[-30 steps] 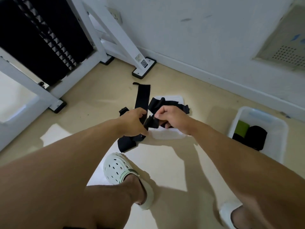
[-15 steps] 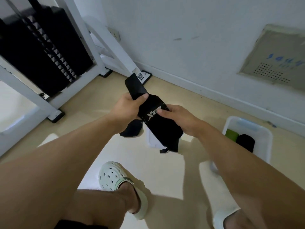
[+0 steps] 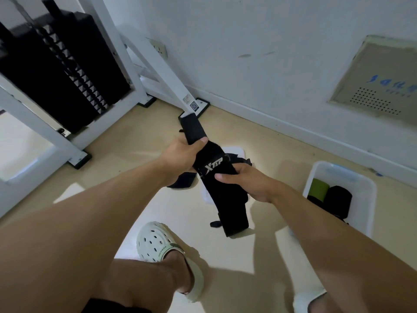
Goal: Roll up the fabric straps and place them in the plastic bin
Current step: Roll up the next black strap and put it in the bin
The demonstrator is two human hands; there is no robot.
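Weight-stack machine (image 3: 56,73) stands far left on the floor (image 3: 140,136), out of play. Moving right, the left hand (image 3: 180,154) grips the upper part of a black fabric strap (image 3: 216,177), thumb pressed across it, with the strap's top end poking up past the fingers. The right hand (image 3: 246,181) pinches the same strap just below its white logo, and the rest hangs loose toward the floor. More black straps (image 3: 182,180) lie on the floor beneath the hands. Far right, the white plastic bin (image 3: 365,199) holds a green roll (image 3: 318,187) and a black roll (image 3: 338,199). By my reading, this strap is lifted and straightened but not yet rolled; next comes turning one end over and winding it tightly, keeping the edges aligned.
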